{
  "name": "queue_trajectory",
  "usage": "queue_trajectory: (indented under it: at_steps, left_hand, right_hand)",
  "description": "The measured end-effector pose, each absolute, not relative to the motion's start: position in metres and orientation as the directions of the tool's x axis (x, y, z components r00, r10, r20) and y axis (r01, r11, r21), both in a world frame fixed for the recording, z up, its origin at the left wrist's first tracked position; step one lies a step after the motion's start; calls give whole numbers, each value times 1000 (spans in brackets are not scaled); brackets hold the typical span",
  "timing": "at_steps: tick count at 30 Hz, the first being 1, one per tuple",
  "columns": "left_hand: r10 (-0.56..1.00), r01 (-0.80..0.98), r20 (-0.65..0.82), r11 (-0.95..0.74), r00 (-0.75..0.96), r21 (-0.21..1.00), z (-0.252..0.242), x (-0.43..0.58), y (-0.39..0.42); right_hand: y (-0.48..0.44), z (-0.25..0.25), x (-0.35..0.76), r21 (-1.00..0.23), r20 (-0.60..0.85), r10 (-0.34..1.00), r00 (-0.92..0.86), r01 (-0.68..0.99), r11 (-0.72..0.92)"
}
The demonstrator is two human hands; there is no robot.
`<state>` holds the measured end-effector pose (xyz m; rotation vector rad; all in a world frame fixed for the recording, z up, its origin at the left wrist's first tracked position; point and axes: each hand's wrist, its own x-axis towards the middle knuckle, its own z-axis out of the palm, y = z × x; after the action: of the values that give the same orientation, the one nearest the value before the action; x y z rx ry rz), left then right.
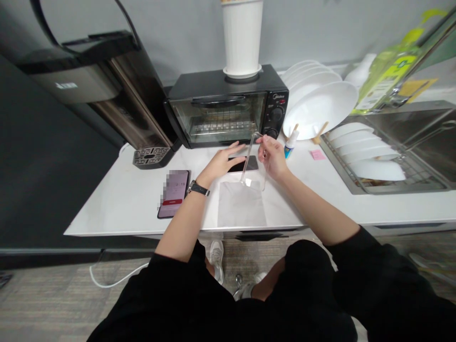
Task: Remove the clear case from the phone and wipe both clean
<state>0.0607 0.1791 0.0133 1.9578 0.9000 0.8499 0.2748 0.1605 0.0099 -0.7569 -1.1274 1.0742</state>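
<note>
A clear phone case (248, 164) is upright between the fingers of my right hand (272, 156), which pinches it by its upper right edge. My left hand (225, 162) is stretched out with its fingers apart, holding nothing. Beneath its fingertips lies a dark phone (251, 163), partly covered by the hand and seen partly through the case. Whether the left fingers touch that phone, I cannot tell. A pale grey cloth (241, 206) is spread flat on the counter in front of the case. Just beyond my right hand stands a small spray bottle (291, 145) with a white cap.
Another phone (174, 194) with a lit screen lies left on the white counter (117, 204). Behind my hands stands a toaster oven (228, 114) bearing a white pot (242, 40). A drinks dispenser (131, 99) is at left; racked plates (320, 107), a pink note (316, 155) and a sink (425, 161) are at right.
</note>
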Motion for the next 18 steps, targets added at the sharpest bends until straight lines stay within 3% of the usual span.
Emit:
queue_trajectory:
  at_steps: [3,5,7,13,18]
  left_hand:
    - [843,156,154,-269,515,950,22,72,160]
    - [766,-33,-60,106,640,994,24,81,145]
    - [680,-129,-93,268,727,955,26,88,134]
    - [731,-335,-65,388,679,859,36,81,137]
    - [761,-293,-192,450,619,843,36,77,143]
  right_hand:
    - [158,8,274,-907,367,926,88,-188,377]
    - [156,7,272,-911,393,914,100,-95,402]
    - [153,8,271,-905,425,899,101,16,426]
    - [103,18,287,-801,550,825,130,362,477]
    - [24,0,300,-700,434,880,-194,542,465]
